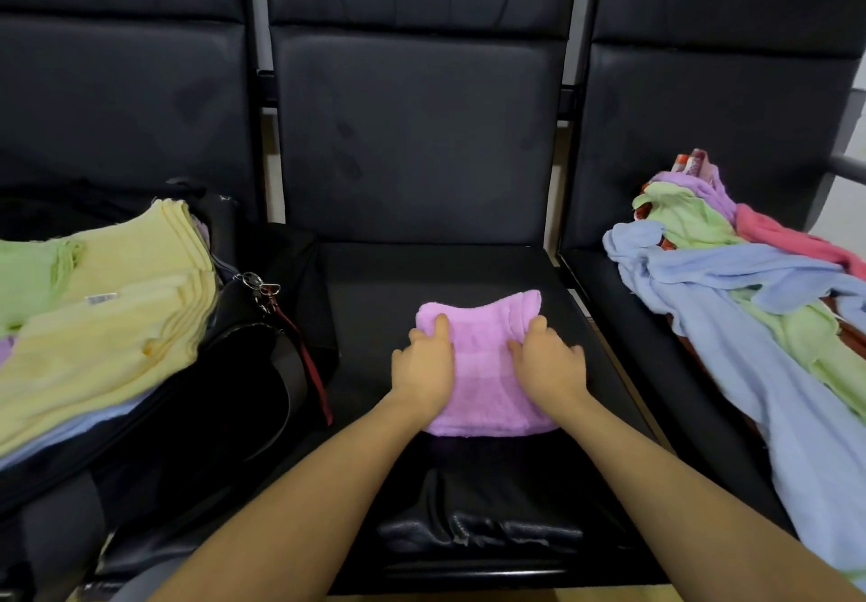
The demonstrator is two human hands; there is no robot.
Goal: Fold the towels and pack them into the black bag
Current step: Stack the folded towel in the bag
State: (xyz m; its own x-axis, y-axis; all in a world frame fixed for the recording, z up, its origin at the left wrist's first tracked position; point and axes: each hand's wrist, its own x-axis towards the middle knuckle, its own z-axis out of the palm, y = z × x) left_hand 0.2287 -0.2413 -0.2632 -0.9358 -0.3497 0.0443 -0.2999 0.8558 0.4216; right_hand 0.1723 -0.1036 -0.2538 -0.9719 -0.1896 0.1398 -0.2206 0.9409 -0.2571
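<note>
Clearly the fold is in hand rather than the packing. Far left, on the left seat of a row of black leather chairs, sits the open black fabric bag (pixel 220 395), with a stack of folded pale yellow and green terry towels (pixel 108 320) resting on its mouth and a pale blue layer showing beneath them; a metal key clip on a red strap (pixel 262 290) hangs at the bag's near right edge.

On the middle black chair seat (pixel 375 292) lies the small lilac terry towel (pixel 482 367), already doubled into a rough rectangle, its far edge slightly wavy and its near edge at the front of the seat. The left hand (pixel 424 367) lies on the towel's left side, fingers spread and fairly flat, thumb on the cloth; it seems to be pressing, not pinching. The right hand (pixel 548 362) rests likewise on the right side, fingers relaxed, gripping nothing that I can see.

Next, I judge, the towel wants one more fold or a smoothing, then lifting leftward onto the stack at the bag.

Right, on the third seat, a loose heap of unfolded blue, green, purple and pink towels (pixel 731 283) waits, so much of the task remains.
</note>
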